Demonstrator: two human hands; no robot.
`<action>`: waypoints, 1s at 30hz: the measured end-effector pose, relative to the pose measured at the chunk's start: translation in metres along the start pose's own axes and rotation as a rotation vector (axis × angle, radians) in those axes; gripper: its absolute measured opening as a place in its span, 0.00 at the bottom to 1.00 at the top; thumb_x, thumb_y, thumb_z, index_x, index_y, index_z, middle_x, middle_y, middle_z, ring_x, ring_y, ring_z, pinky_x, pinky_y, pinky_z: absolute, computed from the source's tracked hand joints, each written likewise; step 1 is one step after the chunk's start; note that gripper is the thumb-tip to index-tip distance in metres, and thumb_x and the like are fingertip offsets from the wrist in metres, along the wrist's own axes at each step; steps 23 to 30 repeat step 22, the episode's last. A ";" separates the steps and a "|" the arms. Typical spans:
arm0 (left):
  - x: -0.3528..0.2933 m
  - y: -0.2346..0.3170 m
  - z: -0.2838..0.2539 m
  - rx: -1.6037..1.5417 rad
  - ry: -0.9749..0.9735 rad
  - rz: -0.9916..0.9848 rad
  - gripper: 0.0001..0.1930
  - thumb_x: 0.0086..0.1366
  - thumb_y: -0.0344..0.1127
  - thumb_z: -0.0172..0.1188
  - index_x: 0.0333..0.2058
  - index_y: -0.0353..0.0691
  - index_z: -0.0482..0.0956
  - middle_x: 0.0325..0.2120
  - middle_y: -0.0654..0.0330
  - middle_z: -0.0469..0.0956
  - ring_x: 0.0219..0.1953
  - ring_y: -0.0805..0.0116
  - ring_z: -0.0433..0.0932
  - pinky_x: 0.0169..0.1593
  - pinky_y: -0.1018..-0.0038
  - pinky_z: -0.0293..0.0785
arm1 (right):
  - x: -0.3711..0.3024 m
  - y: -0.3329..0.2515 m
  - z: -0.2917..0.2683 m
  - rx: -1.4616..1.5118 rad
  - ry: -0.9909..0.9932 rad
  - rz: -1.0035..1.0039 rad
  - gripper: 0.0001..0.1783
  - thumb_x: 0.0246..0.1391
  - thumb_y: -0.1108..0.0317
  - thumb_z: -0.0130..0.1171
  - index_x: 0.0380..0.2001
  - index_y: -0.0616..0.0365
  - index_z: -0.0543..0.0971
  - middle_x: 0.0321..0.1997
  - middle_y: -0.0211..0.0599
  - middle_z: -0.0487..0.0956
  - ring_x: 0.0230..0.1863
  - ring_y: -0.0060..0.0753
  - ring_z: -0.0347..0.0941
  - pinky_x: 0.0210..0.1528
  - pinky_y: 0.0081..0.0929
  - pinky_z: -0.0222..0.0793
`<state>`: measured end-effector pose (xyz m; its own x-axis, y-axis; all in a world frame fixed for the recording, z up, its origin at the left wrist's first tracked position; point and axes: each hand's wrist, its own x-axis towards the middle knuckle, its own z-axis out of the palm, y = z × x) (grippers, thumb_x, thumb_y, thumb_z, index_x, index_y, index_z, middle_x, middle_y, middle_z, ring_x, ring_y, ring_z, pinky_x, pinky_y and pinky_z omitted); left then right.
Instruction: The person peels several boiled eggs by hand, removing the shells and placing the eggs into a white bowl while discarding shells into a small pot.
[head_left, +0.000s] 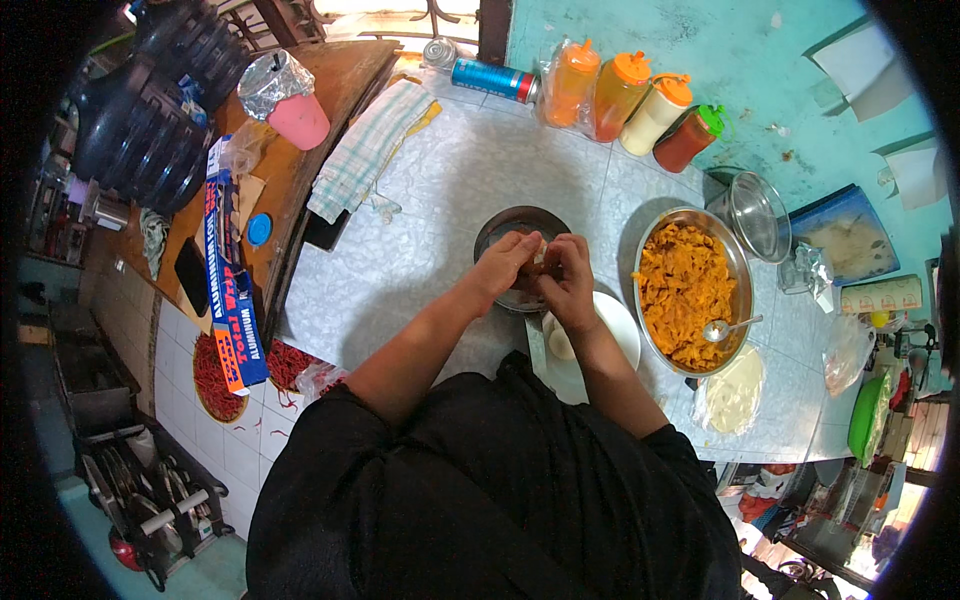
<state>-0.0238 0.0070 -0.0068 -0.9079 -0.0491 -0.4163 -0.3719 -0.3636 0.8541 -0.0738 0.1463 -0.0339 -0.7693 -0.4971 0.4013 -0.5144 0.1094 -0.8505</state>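
Note:
My left hand [503, 262] and my right hand [568, 275] meet over a dark round bowl [500, 226] on the pale counter. Together they pinch a small pale piece of dough [540, 252] between their fingertips, which partly hide it. Just under my right wrist lies a white plate [620, 325] with pale folded pieces on it. To the right stands a large metal bowl [742, 268] full of orange filling [685, 280], with a spoon [728, 327] resting in it.
Several squeeze bottles [640, 105] and a blue can [490, 78] line the back wall. A checked towel [370, 145], a foil box [225, 270], a pink cup [297, 115], a glass lid [757, 213] and a bag of flat wrappers [733, 393] lie around.

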 end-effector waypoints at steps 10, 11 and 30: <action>0.005 -0.005 0.000 0.021 0.044 -0.024 0.22 0.66 0.56 0.42 0.39 0.43 0.73 0.34 0.66 0.72 0.37 0.76 0.69 0.42 0.76 0.65 | 0.001 -0.001 -0.001 0.015 -0.025 -0.045 0.17 0.33 0.75 0.56 0.32 0.60 0.67 0.40 0.44 0.64 0.43 0.40 0.63 0.45 0.30 0.62; 0.006 -0.005 0.000 0.000 0.048 -0.017 0.23 0.66 0.58 0.42 0.38 0.43 0.73 0.34 0.65 0.73 0.36 0.76 0.70 0.40 0.76 0.67 | 0.001 -0.002 -0.001 0.015 -0.027 -0.045 0.17 0.33 0.75 0.56 0.32 0.60 0.67 0.40 0.44 0.64 0.43 0.40 0.63 0.45 0.30 0.62; 0.005 0.000 -0.004 0.050 -0.074 -0.111 0.24 0.65 0.59 0.42 0.37 0.43 0.73 0.29 0.65 0.75 0.28 0.75 0.73 0.30 0.78 0.70 | -0.006 0.002 -0.003 0.248 -0.091 0.085 0.24 0.32 0.73 0.60 0.37 0.58 0.66 0.40 0.37 0.62 0.40 0.33 0.61 0.45 0.25 0.59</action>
